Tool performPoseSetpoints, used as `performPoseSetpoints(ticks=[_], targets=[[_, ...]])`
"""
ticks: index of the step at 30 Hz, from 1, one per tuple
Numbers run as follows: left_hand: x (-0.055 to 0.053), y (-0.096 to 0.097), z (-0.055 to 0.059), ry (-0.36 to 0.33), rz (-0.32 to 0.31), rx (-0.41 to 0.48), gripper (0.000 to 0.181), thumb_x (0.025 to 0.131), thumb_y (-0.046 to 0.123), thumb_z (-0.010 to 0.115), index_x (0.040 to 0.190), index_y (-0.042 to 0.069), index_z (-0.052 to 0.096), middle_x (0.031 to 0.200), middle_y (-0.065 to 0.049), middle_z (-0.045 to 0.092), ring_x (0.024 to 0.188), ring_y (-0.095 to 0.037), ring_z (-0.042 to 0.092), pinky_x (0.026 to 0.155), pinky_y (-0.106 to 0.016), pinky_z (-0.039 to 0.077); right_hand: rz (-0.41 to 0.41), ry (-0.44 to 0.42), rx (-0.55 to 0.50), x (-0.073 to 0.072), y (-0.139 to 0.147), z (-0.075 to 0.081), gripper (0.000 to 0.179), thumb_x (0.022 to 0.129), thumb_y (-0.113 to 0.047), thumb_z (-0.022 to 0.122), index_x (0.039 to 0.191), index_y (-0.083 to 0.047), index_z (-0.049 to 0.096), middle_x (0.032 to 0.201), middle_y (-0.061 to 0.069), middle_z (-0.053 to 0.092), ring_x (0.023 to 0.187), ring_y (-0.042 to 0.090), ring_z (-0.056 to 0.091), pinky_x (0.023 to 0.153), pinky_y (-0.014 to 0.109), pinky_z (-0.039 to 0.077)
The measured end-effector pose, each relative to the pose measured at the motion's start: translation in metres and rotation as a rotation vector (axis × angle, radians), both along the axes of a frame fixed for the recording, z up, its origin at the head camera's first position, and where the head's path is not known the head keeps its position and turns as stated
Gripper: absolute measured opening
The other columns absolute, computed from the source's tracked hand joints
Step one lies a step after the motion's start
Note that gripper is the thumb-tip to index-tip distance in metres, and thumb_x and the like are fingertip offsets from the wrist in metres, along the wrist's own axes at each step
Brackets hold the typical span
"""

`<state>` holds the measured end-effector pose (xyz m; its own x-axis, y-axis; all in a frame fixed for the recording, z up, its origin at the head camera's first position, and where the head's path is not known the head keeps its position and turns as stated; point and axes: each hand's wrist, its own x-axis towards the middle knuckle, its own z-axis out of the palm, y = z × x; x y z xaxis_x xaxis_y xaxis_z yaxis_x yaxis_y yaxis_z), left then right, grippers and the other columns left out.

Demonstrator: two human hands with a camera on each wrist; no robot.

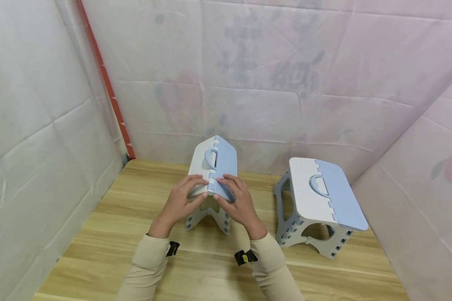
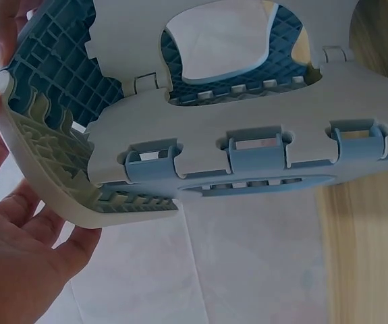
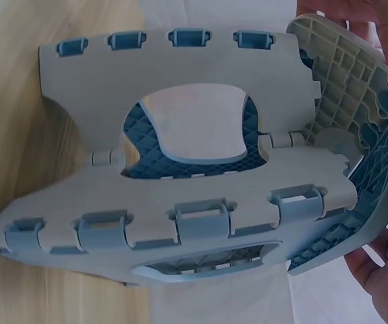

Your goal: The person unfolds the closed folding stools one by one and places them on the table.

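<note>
A partly folded step stool (image 1: 227,156) stands on the wooden table, its white and light blue seat halves sloping down from a raised middle hinge like a roof. My left hand (image 1: 178,202) grips the near end of the white half, fingers on top and thumb at the front edge. On the blue half my right hand (image 1: 241,204) holds the matching place, both thumbs close to the hinge. In the left wrist view, fingers curl round the white seat edge (image 2: 42,192). The right wrist view shows the pale leg panel (image 3: 173,142), bent at its middle hinges, and the ribbed seat underside.
A second folding stool (image 1: 305,188), white and blue, stands fully unfolded to the right on the wooden table (image 1: 109,251). Pale printed sheeting (image 1: 248,108) hangs behind and on both sides. A red strip (image 1: 105,79) runs down the back left corner.
</note>
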<state>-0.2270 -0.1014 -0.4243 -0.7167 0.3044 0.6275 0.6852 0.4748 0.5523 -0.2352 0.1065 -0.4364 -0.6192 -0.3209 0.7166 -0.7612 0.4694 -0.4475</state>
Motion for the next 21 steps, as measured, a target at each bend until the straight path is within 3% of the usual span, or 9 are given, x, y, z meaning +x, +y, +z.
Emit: performPoseSetpoints(ticks=[21], targets=[[0.001,-0.005,0.004,0.092,0.006,-0.102,0.025,0.085,0.021,0.065,0.108,0.012,0.065,0.119,-0.011,0.056,0.111,-0.024,0.051,0.086,-0.043,0.045,-0.048,0.007,0.112,0.003,0.001,0.013,0.039,0.079,-0.027,0.07,0.112,-0.008,0.065,0.119,0.018,0.055,0.107,0.035,0.049,0.083,0.052,0.041]])
